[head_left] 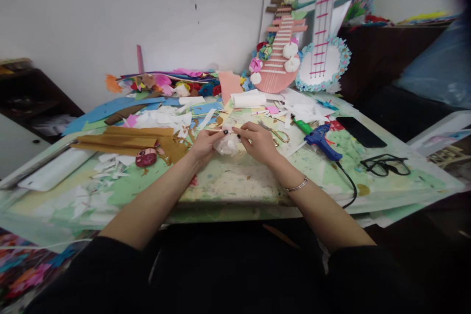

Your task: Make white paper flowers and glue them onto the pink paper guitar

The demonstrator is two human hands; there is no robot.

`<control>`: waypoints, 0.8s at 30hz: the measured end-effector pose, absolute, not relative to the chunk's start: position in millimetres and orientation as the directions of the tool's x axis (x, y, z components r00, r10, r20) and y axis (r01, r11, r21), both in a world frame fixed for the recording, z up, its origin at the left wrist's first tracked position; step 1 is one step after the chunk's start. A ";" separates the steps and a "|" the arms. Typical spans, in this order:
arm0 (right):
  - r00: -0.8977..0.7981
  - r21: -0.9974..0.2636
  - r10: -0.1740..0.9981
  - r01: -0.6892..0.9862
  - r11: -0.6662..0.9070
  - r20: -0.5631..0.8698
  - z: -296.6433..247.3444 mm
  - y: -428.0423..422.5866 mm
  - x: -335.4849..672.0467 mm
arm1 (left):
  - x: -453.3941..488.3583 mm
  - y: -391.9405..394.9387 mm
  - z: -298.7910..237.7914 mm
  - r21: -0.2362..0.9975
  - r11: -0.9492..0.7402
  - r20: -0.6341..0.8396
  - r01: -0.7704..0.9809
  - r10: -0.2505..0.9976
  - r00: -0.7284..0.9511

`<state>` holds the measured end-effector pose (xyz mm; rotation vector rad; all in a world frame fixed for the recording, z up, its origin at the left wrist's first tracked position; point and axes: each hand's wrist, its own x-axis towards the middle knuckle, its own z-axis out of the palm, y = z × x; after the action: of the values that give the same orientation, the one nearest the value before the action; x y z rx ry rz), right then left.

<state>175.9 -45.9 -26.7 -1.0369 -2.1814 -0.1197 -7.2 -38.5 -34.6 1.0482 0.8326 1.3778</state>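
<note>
Both my hands meet over the middle of the table [235,184] around a small white paper flower [227,145]. My left hand [206,143] pinches its left side, fingers closed on the paper. My right hand [257,141] curls round its right side, fingertips pressed against the petals. A thin bracelet [296,186] sits on my right wrist. Scissors [275,133] lie just behind my right hand.
A blue glue gun [322,141] with a black cord lies to the right, beside a green tool [302,126], a dark phone [360,131] and black glasses [384,164]. Brown paper strips [125,140] and white scraps lie left. Paper guitar models [283,54] lean on the wall.
</note>
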 end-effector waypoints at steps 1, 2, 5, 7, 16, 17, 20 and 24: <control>-0.422 -0.226 0.652 0.703 0.674 0.630 -26.3 -45.9 176.5 | -7.2 -38.3 -34.6 0.928 -0.098 0.124 -0.359 0.991 0.052; -0.417 -0.243 0.662 0.701 0.671 0.623 -25.8 -45.9 177.1 | -7.2 -38.0 -34.6 0.926 -0.102 0.129 -0.362 0.990 0.050; -0.411 -0.268 0.683 0.702 0.660 0.604 -24.1 -45.8 179.0 | -7.4 -37.5 -34.8 0.925 -0.101 0.128 -0.366 0.991 0.050; -0.423 -0.265 0.683 0.699 0.664 0.596 -23.0 -45.7 180.0 | -7.7 -37.4 -34.7 0.927 -0.089 0.116 -0.364 0.992 0.055; -0.484 -0.198 0.704 0.733 0.651 0.520 -20.5 -46.8 181.7 | -9.5 -39.5 -32.8 0.937 -0.034 0.059 -0.347 0.996 0.060; -0.483 -0.202 0.708 0.734 0.648 0.516 -20.5 -46.7 181.8 | -9.5 -40.1 -32.3 0.939 -0.029 0.054 -0.344 0.997 0.063; -0.480 -0.216 0.714 0.732 0.646 0.510 -21.5 -45.6 182.0 | -9.1 -41.8 -30.9 0.941 -0.011 0.038 -0.339 0.997 0.073; -0.475 -0.205 0.710 0.738 0.643 0.520 -24.8 -43.5 182.0 | -8.8 -41.6 -31.7 0.940 0.010 0.016 -0.342 0.997 0.072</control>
<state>182.0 -43.5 -24.8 -1.1244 -2.2885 -0.0630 -8.8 -41.6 -31.7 0.9855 0.8961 1.3028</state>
